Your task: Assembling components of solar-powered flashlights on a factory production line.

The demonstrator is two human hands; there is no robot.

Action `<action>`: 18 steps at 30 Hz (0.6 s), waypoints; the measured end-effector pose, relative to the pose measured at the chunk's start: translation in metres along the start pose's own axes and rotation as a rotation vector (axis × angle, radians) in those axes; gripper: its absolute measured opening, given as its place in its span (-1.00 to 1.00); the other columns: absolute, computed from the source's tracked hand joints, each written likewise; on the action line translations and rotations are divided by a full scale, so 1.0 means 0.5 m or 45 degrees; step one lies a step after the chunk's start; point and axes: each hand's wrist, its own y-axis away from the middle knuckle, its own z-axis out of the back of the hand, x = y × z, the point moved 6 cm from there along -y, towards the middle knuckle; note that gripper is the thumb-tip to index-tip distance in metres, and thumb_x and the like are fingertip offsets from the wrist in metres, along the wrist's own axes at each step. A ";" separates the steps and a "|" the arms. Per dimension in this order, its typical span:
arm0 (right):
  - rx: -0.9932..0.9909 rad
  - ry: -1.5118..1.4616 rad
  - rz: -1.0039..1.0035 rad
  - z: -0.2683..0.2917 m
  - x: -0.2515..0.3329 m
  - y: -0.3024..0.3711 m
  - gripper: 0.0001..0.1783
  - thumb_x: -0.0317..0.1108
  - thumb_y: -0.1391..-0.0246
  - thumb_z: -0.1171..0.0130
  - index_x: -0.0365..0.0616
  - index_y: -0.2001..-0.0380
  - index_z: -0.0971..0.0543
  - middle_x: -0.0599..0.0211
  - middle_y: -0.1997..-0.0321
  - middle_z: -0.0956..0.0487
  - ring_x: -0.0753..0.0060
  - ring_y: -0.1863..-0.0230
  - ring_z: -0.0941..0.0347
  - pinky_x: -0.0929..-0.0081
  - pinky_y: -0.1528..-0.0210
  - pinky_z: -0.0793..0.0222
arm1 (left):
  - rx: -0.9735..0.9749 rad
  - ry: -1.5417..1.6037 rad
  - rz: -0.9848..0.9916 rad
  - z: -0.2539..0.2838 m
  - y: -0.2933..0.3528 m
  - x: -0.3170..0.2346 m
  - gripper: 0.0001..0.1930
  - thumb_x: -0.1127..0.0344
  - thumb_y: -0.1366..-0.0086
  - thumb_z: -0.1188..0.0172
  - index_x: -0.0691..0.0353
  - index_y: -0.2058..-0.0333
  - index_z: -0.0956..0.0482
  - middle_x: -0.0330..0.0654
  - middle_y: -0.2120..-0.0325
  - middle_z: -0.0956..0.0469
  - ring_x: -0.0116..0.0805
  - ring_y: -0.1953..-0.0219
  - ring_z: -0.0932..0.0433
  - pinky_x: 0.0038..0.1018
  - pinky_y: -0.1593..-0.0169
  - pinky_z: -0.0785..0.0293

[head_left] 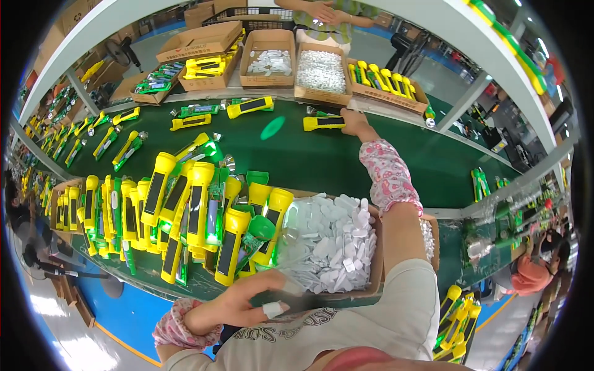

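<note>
My right arm reaches across the green belt point(278, 148). At its end, my right hand point(356, 122) is closed on the right end of a yellow flashlight point(324, 123) with a dark panel, lying on the belt. My left hand point(244, 303) hovers at the near edge of a box of flat white plastic pieces point(346, 247). Its fingers are curved and apart, slightly blurred, with white tape round one; I see nothing held in them. Left of that box stands a dense pile of yellow flashlights point(201, 198) with green parts and circuit boards showing.
Along the far side stand cardboard boxes of white pieces point(270, 62), small white parts point(322, 71) and yellow flashlights point(387, 83). More flashlights point(127, 148) lie along the belt's left. A white frame post point(464, 102) rises at right. Another person's hands point(322, 12) show beyond the boxes.
</note>
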 end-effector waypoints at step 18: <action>-0.562 -0.573 0.149 0.523 0.294 0.954 -0.58 -0.11 0.19 -0.36 0.03 0.22 -0.53 0.23 0.37 -0.60 0.05 0.26 -0.54 0.11 0.20 -0.41 | -0.062 1.754 0.107 -0.121 -0.114 0.093 -0.17 -0.12 -0.34 -0.04 0.50 -0.29 -0.05 0.28 -0.35 0.02 0.14 -0.40 0.02 0.07 -0.44 0.15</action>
